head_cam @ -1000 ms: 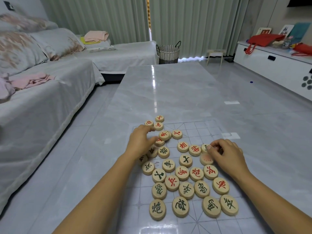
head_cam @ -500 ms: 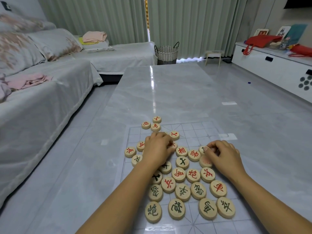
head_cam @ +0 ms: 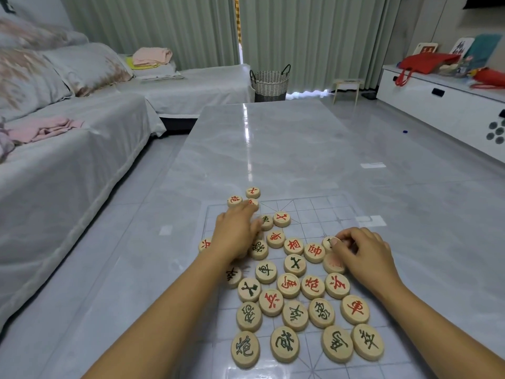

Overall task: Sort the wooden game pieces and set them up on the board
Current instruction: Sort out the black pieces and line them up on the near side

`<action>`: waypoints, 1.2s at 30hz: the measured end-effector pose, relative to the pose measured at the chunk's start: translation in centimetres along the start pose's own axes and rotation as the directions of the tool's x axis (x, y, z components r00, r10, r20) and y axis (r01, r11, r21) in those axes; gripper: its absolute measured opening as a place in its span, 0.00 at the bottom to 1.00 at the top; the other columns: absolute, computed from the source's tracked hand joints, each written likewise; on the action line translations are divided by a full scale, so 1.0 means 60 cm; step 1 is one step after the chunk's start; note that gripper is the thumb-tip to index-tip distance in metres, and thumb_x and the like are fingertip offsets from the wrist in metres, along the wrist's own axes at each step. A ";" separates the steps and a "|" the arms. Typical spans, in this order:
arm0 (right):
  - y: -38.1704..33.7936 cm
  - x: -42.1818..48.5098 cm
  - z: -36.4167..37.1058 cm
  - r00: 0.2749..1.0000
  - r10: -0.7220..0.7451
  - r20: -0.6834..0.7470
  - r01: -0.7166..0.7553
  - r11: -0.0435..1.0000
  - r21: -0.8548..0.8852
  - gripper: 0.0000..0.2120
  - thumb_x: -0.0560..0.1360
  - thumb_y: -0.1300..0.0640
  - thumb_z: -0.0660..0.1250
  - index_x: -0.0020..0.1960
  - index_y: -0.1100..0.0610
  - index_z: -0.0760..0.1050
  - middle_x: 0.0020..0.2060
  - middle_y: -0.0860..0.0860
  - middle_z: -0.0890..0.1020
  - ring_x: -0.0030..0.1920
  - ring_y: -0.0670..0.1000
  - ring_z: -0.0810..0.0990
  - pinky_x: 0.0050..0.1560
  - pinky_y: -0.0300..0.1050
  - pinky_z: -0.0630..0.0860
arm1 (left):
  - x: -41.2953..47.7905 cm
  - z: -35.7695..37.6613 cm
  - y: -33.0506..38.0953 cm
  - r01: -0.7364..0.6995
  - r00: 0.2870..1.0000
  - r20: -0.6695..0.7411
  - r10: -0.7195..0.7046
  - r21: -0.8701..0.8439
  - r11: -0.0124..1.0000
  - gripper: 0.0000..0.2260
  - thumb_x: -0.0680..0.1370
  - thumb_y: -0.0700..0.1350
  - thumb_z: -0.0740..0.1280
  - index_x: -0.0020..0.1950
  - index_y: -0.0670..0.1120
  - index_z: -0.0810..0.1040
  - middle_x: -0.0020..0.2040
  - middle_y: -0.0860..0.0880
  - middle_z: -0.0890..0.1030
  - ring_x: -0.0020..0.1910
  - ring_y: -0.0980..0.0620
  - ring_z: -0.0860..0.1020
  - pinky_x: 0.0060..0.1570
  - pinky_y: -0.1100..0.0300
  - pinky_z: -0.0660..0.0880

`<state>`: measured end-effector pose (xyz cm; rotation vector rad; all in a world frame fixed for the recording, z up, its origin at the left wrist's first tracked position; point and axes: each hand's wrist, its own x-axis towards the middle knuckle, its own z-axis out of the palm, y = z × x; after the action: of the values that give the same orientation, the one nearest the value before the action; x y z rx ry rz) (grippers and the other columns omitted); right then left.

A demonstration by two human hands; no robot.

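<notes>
Round pale wooden xiangqi discs (head_cam: 293,265), marked with red or dark green characters, are spread over a clear gridded board (head_cam: 322,212) on a marble table (head_cam: 273,149). One disc (head_cam: 328,242) is pinched by the curled right hand (head_cam: 364,255); the left hand (head_cam: 235,233) is laid outstretched over others.

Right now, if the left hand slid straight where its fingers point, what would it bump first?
Probably the red-lettered piece just beyond the fingers of the left hand; they may already touch.

Glossy grey table (head_cam: 273,149), clear board (head_cam: 322,212), wooden pieces (head_cam: 288,285)
</notes>
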<state>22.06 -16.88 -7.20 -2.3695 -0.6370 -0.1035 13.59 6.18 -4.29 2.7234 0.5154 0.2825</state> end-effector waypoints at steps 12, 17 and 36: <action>0.004 0.003 0.001 1.000 -0.004 0.006 0.003 0.999 0.036 0.04 0.74 0.48 0.62 0.44 0.47 0.74 0.40 0.44 0.76 0.46 0.47 0.70 0.49 0.42 0.60 | 0.044 0.009 -0.022 -0.050 0.961 0.272 0.043 0.016 0.999 0.19 0.81 0.52 0.51 0.72 0.52 0.61 0.75 0.51 0.58 0.75 0.47 0.51 0.71 0.46 0.55; 0.003 0.002 0.000 1.000 -0.008 0.011 0.008 0.999 0.040 0.03 0.74 0.49 0.62 0.43 0.46 0.73 0.39 0.44 0.75 0.46 0.48 0.71 0.49 0.43 0.60 | 0.044 -0.010 -0.044 0.035 0.999 0.034 -0.029 -0.196 0.980 0.16 0.80 0.45 0.55 0.67 0.52 0.69 0.67 0.47 0.73 0.65 0.45 0.70 0.64 0.51 0.67; -0.003 0.004 -0.003 0.999 0.046 0.018 -0.047 0.998 0.043 0.07 0.75 0.56 0.60 0.48 0.52 0.77 0.47 0.48 0.78 0.53 0.52 0.73 0.52 0.45 0.62 | -0.022 -0.019 -0.059 -0.107 0.982 0.162 0.096 0.064 0.992 0.25 0.78 0.59 0.53 0.72 0.50 0.61 0.75 0.49 0.60 0.74 0.49 0.57 0.71 0.50 0.54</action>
<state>22.20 -16.78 -6.86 -2.3440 -0.5860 -0.0482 10.95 9.12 -4.72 2.8169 0.3489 0.0722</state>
